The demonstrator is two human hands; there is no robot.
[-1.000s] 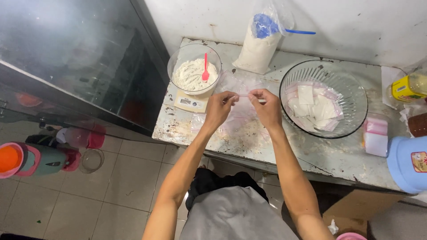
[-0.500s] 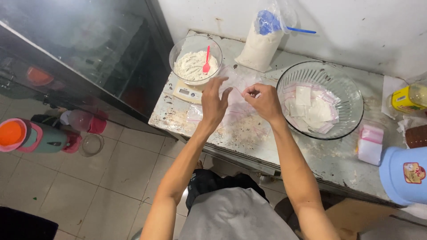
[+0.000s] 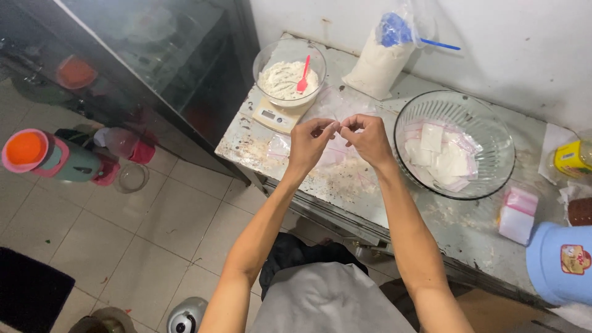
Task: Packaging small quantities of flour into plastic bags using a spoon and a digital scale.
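Note:
My left hand and my right hand meet above the worn metal table, and both pinch the top edge of a small clear plastic bag. More clear bags lie flat on the table under my hands. Behind my left hand a glass bowl of white powder with a red spoon sits on a small white scale. To the right stands a large clear bowl with several small filled white packets.
A large plastic sack of white powder with a blue scoop leans on the wall. A pink-and-white packet stack, a blue tub and a yellow bottle sit at the right. Jugs and jars stand on the tiled floor at the left.
My hands have come closer together on the small bag's top edge. The view has shifted slightly.

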